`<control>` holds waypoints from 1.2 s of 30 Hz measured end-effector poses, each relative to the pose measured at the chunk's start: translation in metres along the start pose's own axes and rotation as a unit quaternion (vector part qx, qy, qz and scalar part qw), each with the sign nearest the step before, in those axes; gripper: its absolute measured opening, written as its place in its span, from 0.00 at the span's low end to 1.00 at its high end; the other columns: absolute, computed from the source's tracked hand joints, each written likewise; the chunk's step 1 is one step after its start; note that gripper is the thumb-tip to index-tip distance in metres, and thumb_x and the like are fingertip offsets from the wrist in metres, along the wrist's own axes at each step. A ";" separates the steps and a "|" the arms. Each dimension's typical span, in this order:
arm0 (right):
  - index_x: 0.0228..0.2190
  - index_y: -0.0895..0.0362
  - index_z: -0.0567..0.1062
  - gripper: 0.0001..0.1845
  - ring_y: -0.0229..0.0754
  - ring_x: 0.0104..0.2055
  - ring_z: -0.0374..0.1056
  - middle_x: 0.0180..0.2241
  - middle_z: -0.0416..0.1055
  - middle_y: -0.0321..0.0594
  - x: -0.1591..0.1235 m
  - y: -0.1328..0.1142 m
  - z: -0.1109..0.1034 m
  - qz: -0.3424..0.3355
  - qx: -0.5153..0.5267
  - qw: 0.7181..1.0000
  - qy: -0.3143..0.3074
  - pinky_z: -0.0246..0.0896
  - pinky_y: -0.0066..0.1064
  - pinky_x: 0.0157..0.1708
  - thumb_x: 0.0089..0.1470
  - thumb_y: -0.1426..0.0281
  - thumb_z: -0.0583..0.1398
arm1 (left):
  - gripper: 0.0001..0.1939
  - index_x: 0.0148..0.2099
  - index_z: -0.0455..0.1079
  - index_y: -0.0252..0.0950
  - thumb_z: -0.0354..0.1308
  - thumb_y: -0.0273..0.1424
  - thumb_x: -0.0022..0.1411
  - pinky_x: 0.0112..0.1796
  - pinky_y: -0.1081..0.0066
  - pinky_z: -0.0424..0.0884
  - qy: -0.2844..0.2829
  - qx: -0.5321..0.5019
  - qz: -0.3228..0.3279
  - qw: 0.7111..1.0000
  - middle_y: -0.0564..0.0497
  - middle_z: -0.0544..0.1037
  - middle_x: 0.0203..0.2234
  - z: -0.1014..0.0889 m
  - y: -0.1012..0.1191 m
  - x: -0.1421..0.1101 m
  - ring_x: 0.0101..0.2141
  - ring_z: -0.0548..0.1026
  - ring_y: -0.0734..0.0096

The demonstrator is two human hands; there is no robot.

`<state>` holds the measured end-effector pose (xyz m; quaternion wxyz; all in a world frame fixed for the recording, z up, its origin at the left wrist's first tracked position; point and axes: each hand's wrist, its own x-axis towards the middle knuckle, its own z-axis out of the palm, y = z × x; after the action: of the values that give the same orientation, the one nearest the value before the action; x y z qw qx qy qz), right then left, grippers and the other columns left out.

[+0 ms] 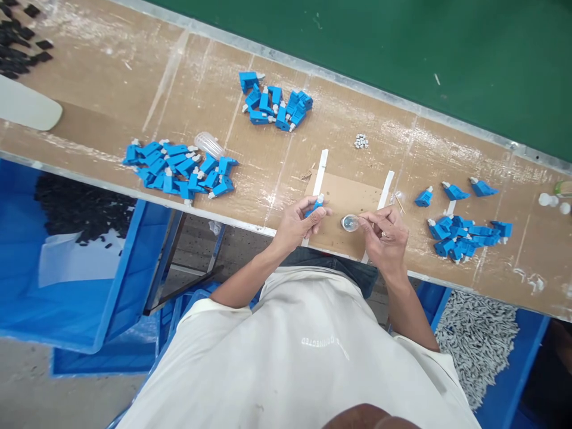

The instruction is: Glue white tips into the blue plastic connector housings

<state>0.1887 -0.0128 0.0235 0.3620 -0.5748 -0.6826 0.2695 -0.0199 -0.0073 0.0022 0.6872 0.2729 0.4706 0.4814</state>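
The left hand (300,221) gripped a blue part (316,206) above the cardboard (342,199), near the table's front edge; the right hand (385,233) pinched something indistinct beside a small cup (350,223).

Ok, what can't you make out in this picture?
All in the head view:
What the right hand pinches, if anything: hidden by its fingers.
Lower part of the blue piece: hidden by the left hand.
Contents of the small round cup: too small.
Black pieces: cut off by the left edge.
Green object: cut off by the right edge.
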 end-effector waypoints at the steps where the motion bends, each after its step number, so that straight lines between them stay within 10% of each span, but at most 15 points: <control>1: 0.33 0.50 0.84 0.12 0.41 0.28 0.60 0.28 0.66 0.40 0.000 0.001 0.001 -0.004 -0.007 1.000 0.006 0.60 0.38 0.29 0.64 0.61 0.62 | 0.28 0.45 0.76 0.35 0.75 0.50 0.50 0.14 0.79 0.56 0.002 -0.005 -0.002 1.000 0.46 0.85 0.35 0.001 0.000 0.000 0.18 0.67 0.83; 23: 0.30 0.51 0.80 0.14 0.40 0.27 0.61 0.28 0.67 0.37 0.006 0.006 -0.003 0.111 0.112 0.987 -0.003 0.62 0.35 0.28 0.58 0.54 0.67 | 0.21 0.40 0.80 0.34 0.77 0.43 0.51 0.46 0.69 0.77 -0.073 -0.143 -0.095 0.982 0.45 0.84 0.36 -0.007 0.003 0.002 0.46 0.82 0.60; 30: 0.31 0.52 0.76 0.20 0.41 0.30 0.70 0.32 0.77 0.40 0.014 0.010 -0.019 0.213 0.293 0.932 0.004 0.62 0.28 0.20 0.50 0.51 0.71 | 0.22 0.35 0.81 0.31 0.78 0.44 0.48 0.34 0.75 0.76 -0.107 -0.150 -0.126 0.975 0.49 0.80 0.28 0.004 0.004 -0.001 0.28 0.77 0.76; 36: 0.33 0.53 0.78 0.13 0.38 0.28 0.72 0.30 0.78 0.37 0.007 -0.022 -0.022 0.117 0.293 0.946 0.076 0.67 0.27 0.22 0.55 0.57 0.71 | 0.25 0.36 0.81 0.28 0.77 0.47 0.48 0.26 0.80 0.71 -0.165 -0.134 -0.191 0.958 0.53 0.75 0.22 0.015 0.008 -0.005 0.22 0.73 0.81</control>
<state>0.1930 -0.0116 0.0552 0.5310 -0.5380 -0.4723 0.4534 -0.0104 -0.0075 0.0170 0.8648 0.1589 0.3246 0.3485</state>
